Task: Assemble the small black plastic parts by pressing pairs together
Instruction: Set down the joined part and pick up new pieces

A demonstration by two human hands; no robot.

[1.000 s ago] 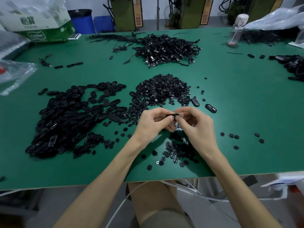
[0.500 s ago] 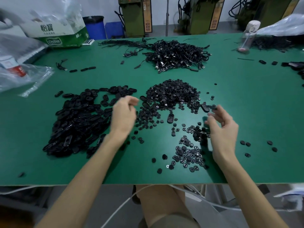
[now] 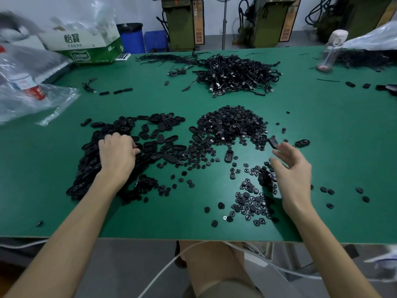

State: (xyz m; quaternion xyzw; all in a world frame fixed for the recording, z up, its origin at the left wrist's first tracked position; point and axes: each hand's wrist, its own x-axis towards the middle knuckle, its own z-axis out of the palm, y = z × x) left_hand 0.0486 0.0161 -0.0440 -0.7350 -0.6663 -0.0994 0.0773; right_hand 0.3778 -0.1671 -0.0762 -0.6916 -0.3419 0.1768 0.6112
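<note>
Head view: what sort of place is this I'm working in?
Probably a small factory assembly bench: a green-topped work table heaped with small black plastic parts, a tangled pile of black cables, and olive-green machines standing behind.

Factory workshop, green worktable [image 3: 322,147] heaped with black plastic parts [image 3: 232,123], cable pile [image 3: 236,74], green machines [image 3: 182,22] behind

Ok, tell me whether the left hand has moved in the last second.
Yes. The left hand went left, from in front of the round-part heap onto the oval-part pile.
</note>
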